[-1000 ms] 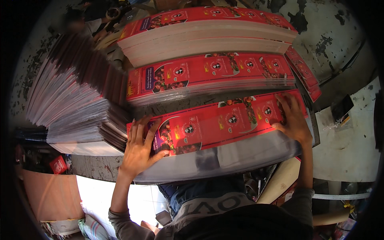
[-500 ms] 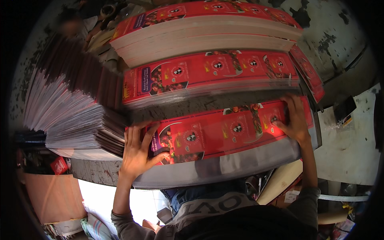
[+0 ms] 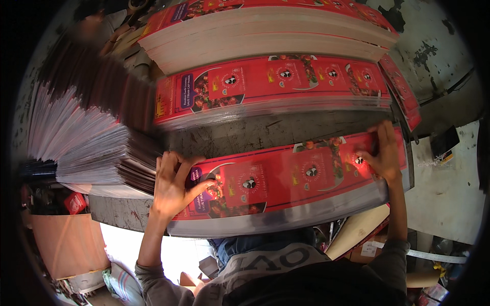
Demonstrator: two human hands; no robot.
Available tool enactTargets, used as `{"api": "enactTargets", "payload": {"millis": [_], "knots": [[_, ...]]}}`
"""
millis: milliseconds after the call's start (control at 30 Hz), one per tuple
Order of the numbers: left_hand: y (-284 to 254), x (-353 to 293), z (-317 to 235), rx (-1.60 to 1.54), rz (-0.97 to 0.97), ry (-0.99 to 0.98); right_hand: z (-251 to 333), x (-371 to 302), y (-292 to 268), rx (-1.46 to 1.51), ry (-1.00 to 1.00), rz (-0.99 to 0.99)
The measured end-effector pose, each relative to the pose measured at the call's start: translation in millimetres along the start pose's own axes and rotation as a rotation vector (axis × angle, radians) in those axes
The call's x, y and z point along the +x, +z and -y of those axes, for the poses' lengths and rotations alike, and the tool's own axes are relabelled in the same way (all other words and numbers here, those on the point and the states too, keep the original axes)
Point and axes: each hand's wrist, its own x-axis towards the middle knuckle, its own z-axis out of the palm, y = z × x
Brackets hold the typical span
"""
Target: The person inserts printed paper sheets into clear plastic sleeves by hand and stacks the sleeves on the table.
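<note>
A stack of long red printed sheets (image 3: 275, 181), with food pictures and round emblems, lies at the near edge of the table. My left hand (image 3: 172, 184) grips the left end of its top sheet, fingers bent at the far edge and thumb lying across the print. At the right end my right hand (image 3: 385, 159) holds the same sheet, fingers toward the far edge and thumb on top. Along the near side, the stack's glossy, greyish edge (image 3: 255, 223) shows. The undersides of both hands are hidden.
Behind lies a second red stack (image 3: 275, 84); a much taller one (image 3: 265, 43) stands beyond it. Fanned dark-and-white sheets (image 3: 92, 148) are piled at the left. More red sheets (image 3: 400, 92) lie at the right, near a dark flat object (image 3: 445, 142).
My hands remain at the two ends of the top sheet. The sheet has shifted slightly toward me and right in view, and less of the stack's glossy near side shows.
</note>
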Motion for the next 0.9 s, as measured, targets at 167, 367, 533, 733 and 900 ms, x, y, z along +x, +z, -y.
{"api": "enactTargets", "payload": {"millis": [167,367,533,733,900], "knots": [[8.3,0.2,3.9,0.003,-0.065,0.03,5.1,2.7,-0.2,0.013,-0.086,-0.037],[-11.8,-11.7,-2.4,-0.023,0.081,-0.041,-4.6,-2.4,1.2,-0.028,0.018,-0.016],[-10.8,-17.0,-8.3,0.096,0.139,-0.084,-17.4,-3.5,-1.4,-0.042,0.02,-0.034],[-2.9,-7.3,8.4,-0.05,0.125,-0.159,-11.6,-6.9,-2.3,-0.011,0.028,-0.036],[1.3,-4.2,10.3,-0.042,0.095,-0.162,-10.4,-7.8,-3.3,0.004,0.053,-0.023]]}}
